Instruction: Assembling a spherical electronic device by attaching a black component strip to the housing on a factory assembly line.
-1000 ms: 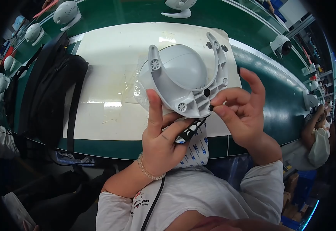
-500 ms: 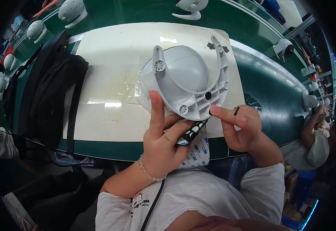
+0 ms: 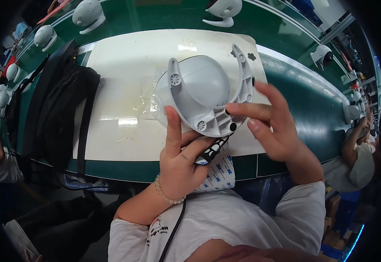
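A white rounded device with a curved, U-shaped stand (image 3: pixel 205 120) lies with the stand's ribbed underside toward me. Round black pads sit on that underside, one of them (image 3: pixel 233 126) near the front edge. My left hand (image 3: pixel 181 159) is closed on a sheet of black pads with white round holes (image 3: pixel 213 150), its blue-printed white backing (image 3: pixel 221 172) hanging below. Its raised finger rests against the stand. My right hand (image 3: pixel 273 124) has its fingers apart, one fingertip touching a second pad on the stand. Another black piece (image 3: pixel 254 81) shows at a higher fingertip of that hand.
The device rests on a pale board (image 3: pixel 112 139) with clear film on it, on a green table (image 3: pixel 304 113). A black bag (image 3: pixel 59 105) lies at the left. Similar white devices (image 3: pixel 89 15) stand along the far side. Other people sit at both sides.
My right index finger has moved from the pad at the front edge up to the one behind it, uncovering the front pad. The hand has opened wider. My left hand keeps its hold.
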Tool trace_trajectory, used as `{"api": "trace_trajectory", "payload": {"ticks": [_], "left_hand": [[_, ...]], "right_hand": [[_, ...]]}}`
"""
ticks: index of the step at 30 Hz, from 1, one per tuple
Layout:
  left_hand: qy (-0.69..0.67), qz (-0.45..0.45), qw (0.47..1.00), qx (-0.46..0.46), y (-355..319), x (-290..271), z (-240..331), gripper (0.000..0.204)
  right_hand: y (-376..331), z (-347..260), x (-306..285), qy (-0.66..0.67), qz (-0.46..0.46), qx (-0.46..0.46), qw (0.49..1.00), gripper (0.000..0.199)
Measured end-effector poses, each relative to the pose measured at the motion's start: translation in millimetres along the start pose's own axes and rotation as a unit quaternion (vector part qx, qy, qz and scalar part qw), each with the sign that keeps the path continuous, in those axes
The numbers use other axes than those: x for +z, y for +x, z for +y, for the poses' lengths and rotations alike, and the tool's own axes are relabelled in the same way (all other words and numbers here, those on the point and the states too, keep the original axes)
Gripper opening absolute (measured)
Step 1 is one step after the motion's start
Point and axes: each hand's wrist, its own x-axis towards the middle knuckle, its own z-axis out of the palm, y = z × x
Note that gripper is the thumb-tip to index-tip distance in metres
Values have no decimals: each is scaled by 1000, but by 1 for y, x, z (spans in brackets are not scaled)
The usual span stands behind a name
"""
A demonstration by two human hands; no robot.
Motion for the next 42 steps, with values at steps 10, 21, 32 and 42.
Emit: {"api": "trace_trajectory", "payload": {"ticks": [10,21,32,42], "left_hand": [[-27,2,999,-17,-3,0,-1,27],[-11,20,999,25,0,2,-6,24],[-131,31,991,12,-1,1,-5,23],[-228,21,973,-27,-7,-7,-9,19]], "right_hand": [[1,23,-12,122,104,54,986,12],[-6,39,-2,-44,138,-8,989,17],[-10,45,-9,-261,121,-153,945,33],[-15,11,5,-81,52,-184,978,47]]}}
